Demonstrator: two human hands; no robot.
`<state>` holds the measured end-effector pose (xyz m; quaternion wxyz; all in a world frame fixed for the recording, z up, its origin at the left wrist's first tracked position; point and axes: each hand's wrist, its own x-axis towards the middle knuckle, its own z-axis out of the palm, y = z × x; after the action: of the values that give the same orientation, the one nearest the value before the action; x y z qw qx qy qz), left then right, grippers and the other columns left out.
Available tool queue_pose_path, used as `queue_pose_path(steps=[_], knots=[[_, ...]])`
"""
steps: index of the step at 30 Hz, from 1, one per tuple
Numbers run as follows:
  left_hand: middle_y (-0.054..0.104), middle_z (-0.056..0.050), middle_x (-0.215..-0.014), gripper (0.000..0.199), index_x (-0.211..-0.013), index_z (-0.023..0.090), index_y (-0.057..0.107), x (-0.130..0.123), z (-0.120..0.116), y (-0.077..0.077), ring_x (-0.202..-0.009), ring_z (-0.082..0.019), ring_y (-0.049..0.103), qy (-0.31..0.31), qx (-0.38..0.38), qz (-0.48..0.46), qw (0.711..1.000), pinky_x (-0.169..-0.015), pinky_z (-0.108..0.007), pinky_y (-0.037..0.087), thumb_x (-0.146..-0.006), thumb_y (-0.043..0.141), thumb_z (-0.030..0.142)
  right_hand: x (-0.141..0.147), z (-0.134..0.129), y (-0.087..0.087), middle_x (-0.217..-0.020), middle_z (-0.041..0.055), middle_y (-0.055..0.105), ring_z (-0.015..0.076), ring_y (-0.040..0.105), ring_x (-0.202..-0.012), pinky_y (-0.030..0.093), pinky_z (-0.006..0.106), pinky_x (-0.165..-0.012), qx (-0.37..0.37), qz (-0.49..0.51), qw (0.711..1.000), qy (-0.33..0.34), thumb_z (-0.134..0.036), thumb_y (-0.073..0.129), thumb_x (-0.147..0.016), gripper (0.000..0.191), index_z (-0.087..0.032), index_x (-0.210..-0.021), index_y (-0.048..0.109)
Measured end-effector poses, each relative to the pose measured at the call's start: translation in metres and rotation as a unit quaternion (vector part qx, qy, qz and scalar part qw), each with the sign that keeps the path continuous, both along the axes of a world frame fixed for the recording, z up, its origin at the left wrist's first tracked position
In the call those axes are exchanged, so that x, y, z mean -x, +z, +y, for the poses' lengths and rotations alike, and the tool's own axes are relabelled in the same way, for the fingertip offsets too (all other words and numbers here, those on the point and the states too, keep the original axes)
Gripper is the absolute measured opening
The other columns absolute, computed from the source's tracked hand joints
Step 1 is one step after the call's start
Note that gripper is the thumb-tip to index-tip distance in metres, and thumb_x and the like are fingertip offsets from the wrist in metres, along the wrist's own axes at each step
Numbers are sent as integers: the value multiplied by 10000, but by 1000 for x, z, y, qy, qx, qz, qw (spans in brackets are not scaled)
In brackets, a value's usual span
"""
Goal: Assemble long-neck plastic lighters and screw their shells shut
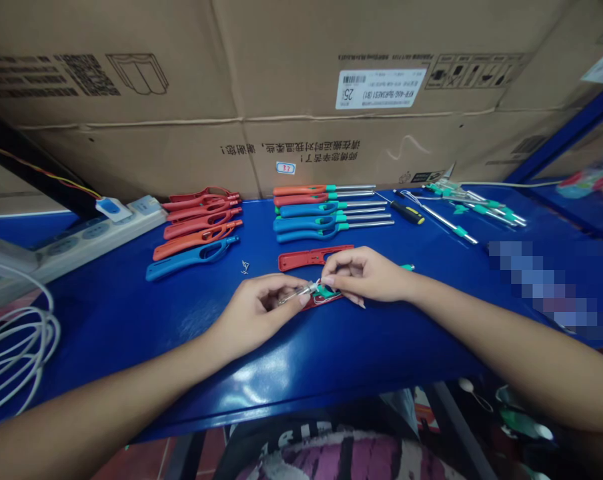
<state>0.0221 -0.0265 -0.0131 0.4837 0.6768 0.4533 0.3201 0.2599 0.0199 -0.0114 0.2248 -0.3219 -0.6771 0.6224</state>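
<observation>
My left hand (261, 310) is closed around a small clear lighter fuel tank (294, 295), its white-tipped end pointing toward my right hand. The fingers of my right hand (359, 275) are pinched together beside that tip; what they grip is too small to make out. A thin white wire (326, 301) loops below them. Under my hands lies a red lighter handle half (306, 305) with green parts (326, 291) in it, partly hidden. Just behind it rests another red handle half (301, 259), inner side up.
Red, orange and blue handle shells (196, 257) lie at left, near small screws (245, 267) and a power strip (96, 233). Lighters with metal tubes (311, 227) line the back, beside a screwdriver (406, 212). Metal tubes with green parts (481, 203) lie at right; cardboard (181, 153) stands behind.
</observation>
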Motion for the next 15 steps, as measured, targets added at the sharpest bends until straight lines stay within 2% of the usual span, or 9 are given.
queue_pose_path(steps=[15], knots=[[776, -75, -962, 315, -1079, 176, 791, 1, 0, -3, -710, -152, 626, -11, -24, 36, 999, -621, -240, 463, -903, 673, 409, 5, -6, 0, -480, -95, 514, 48, 482, -349, 398, 150, -340, -47, 10, 998, -31, -361, 658, -923, 228, -146, -861, 612]])
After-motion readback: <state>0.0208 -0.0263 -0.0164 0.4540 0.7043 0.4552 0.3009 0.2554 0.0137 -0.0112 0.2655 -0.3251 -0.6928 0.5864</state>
